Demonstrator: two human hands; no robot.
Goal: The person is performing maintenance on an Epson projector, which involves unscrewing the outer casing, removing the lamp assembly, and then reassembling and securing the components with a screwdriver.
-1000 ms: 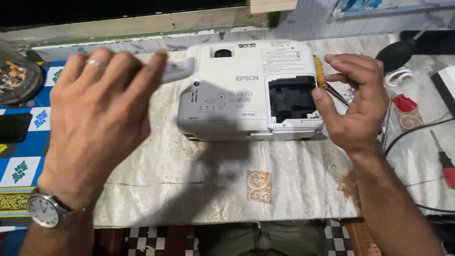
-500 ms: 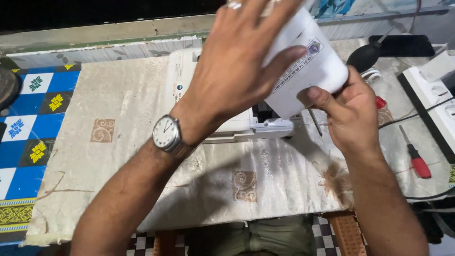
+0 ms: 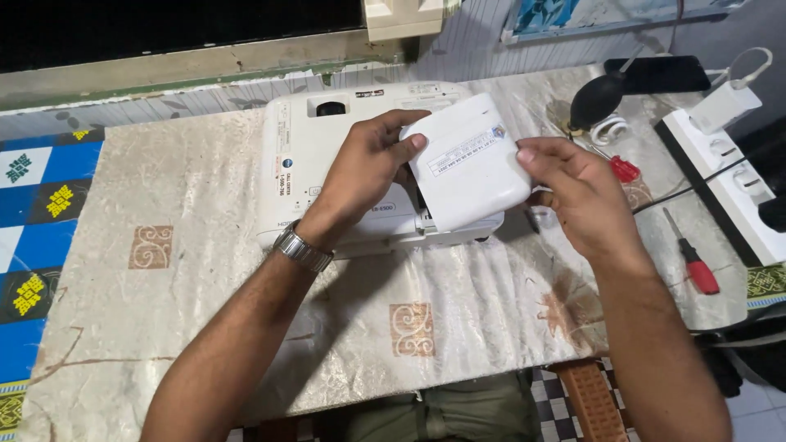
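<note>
A white projector (image 3: pixel 311 155) lies on a cream patterned tablecloth (image 3: pixel 246 327). Over its right part sits a white rectangular cover panel (image 3: pixel 471 176) with a small label, tilted above the open compartment. My left hand (image 3: pixel 368 172), with a metal wristwatch on its wrist, grips the panel's left edge and rests on the projector's top. My right hand (image 3: pixel 573 192) holds the panel's right edge with thumb and fingers. The compartment under the panel is mostly hidden.
A red-handled screwdriver (image 3: pixel 692 260) lies to the right, another red handle (image 3: pixel 624 169) just beyond my right hand. A black air blower (image 3: pixel 596 98), a white power strip (image 3: pixel 720 176) with a charger, and a blue patterned cloth (image 3: pixel 33 205) at left.
My left hand brought the white panel across from the left and lowered it onto the projector's open compartment. My right hand moved from the opening's edge to the panel's right side.
</note>
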